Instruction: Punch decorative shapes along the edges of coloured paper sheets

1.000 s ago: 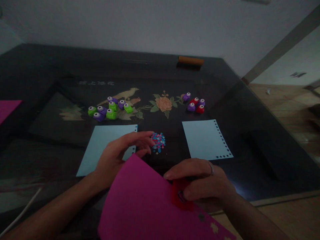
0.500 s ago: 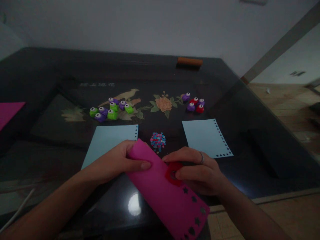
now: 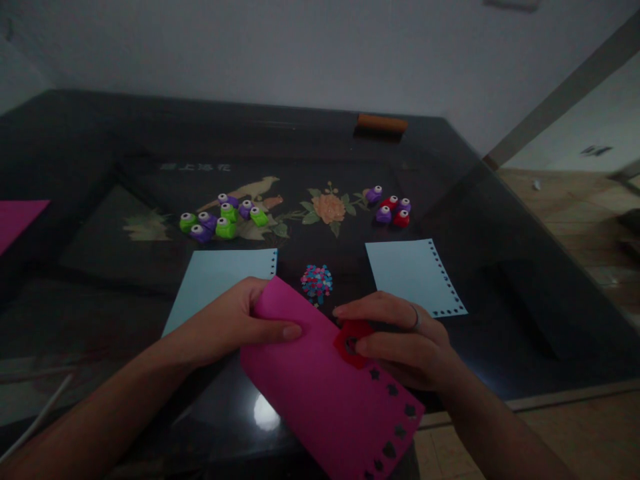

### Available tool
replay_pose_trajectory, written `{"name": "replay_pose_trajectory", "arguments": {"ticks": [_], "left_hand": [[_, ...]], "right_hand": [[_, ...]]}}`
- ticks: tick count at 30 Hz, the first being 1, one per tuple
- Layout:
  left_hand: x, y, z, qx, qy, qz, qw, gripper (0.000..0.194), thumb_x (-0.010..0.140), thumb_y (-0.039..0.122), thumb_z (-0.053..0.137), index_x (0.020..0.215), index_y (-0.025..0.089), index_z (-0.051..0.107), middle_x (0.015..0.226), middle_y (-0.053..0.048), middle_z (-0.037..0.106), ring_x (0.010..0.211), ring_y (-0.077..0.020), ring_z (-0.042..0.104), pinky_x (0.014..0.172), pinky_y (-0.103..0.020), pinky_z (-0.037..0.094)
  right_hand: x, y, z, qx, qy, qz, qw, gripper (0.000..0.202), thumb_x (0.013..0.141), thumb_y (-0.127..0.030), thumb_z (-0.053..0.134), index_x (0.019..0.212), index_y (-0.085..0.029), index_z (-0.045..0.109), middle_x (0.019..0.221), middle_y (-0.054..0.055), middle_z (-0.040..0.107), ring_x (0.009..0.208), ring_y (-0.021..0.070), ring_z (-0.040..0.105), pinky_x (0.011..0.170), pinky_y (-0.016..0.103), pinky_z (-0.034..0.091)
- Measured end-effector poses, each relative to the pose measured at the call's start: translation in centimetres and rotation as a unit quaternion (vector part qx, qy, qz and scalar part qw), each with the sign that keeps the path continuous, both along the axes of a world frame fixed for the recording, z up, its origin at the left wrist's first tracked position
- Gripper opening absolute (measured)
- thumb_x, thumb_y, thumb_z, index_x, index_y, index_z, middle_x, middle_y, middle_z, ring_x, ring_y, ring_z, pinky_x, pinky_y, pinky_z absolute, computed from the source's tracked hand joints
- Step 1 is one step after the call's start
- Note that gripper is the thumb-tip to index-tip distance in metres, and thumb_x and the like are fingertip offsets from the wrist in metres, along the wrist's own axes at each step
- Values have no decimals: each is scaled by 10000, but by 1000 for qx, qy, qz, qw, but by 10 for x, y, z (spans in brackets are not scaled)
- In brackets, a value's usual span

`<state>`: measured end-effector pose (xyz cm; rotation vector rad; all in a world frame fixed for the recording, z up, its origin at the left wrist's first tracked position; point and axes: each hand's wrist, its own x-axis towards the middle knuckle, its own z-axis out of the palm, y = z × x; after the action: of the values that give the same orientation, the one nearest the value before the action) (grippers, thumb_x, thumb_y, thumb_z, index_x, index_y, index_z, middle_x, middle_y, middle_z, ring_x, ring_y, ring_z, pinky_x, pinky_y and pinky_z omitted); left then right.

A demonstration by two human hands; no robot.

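A magenta paper (image 3: 310, 380) is tilted above the table's near edge, with star and other small shapes cut along its right and lower edges. My left hand (image 3: 250, 320) pinches its upper left end, thumb on top. At the paper's right edge sits a red punch (image 3: 353, 343), gripped by my right hand (image 3: 405, 333), which wears a ring; some of its fingers are hidden below. Just beyond the paper lies a small pile of pink, blue and red paper bits (image 3: 317, 281).
Light blue sheets lie at left (image 3: 220, 277) and right (image 3: 407, 270), both with punched edges. Behind them are green and purple punches (image 3: 225, 228) and a purple and red group (image 3: 393, 205). An orange-brown cylinder (image 3: 381, 124) rests at the back; another magenta sheet (image 3: 20, 220) lies far left.
The red punch and my right hand have shifted slightly right. The magenta paper has turned a little, with more of its left side showing. My left hand has hardly moved.
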<state>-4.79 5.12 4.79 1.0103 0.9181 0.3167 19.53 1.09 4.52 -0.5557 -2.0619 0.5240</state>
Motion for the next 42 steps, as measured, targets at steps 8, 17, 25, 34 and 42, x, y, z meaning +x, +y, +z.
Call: {"name": "replay_pose_trajectory", "arguments": {"ticks": [8,17,25,34,42], "left_hand": [[2,1,-2,16,-3,-12,1000,196,687,288,761,847,180,722,772,-16,744,667,-175,686,596,-226,546],[1,0,-1,12,-5,-10,1000,221,686,296,760,855,161,718,757,-26,737,664,-181,682,591,-235,547],[3,-1,1,6,5,-6,1000,220,671,309,768,839,178,716,750,-8,734,641,-170,674,579,-228,543],[4,0,4,-6,-16,-7,1000,172,683,287,769,821,198,717,734,22,729,633,-138,666,580,-187,530],[3,1,4,-6,-13,-9,1000,176,677,284,768,823,197,724,712,20,725,619,-145,664,584,-204,529]], "right_hand": [[1,-1,7,16,-46,-22,999,191,856,-125,579,1040,-143,630,1098,110,641,949,156,644,805,265,541],[1,0,-1,16,-3,-11,1000,170,891,-153,524,1047,-159,590,1113,116,644,923,156,650,768,285,553],[2,1,2,28,-35,-20,999,94,895,-163,525,963,-166,591,1085,94,662,922,146,643,776,264,539],[0,3,2,35,-24,-4,999,82,916,-160,490,893,-142,566,1057,127,662,901,149,637,751,274,541],[3,1,-4,-1,-17,6,1000,79,918,-188,479,925,-161,552,1089,131,655,939,148,631,792,287,526]]}}
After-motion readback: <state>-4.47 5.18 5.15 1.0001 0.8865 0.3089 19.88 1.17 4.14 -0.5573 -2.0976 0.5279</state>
